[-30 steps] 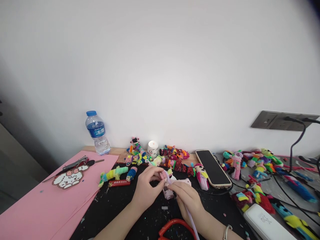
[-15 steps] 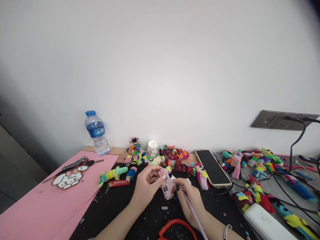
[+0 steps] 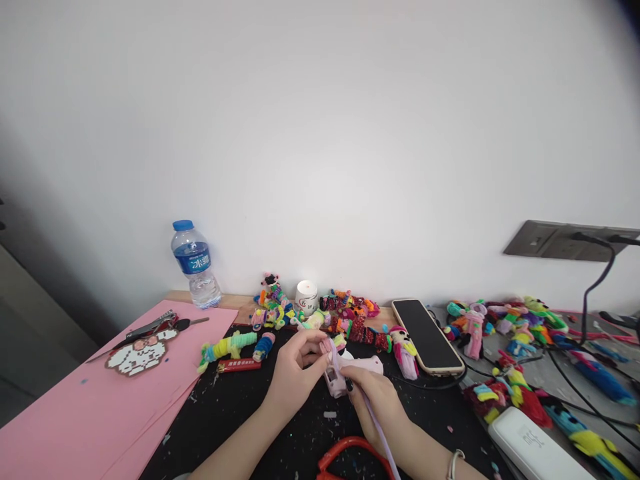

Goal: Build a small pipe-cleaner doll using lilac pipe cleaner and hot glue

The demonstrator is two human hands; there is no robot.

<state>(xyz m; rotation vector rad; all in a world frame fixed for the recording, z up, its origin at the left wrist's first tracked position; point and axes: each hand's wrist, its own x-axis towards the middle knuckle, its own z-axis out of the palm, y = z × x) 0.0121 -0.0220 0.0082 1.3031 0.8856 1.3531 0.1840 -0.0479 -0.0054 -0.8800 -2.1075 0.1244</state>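
Clearly, at lower centre of the frame, I am pinching the lilac pipe cleaner (image 3: 373, 417) in my right hand (image 3: 377, 400), while my left hand (image 3: 295, 373) is clamping its pink-wrapped end (image 3: 327, 347); keeping each turn taut should be helping the coils sit tight.

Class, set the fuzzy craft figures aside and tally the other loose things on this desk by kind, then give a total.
Water bottle: 1
Phone: 1
White power bank: 1
Small white jar: 1
Pink paper sheet: 1
Red lighter: 1
Total: 6
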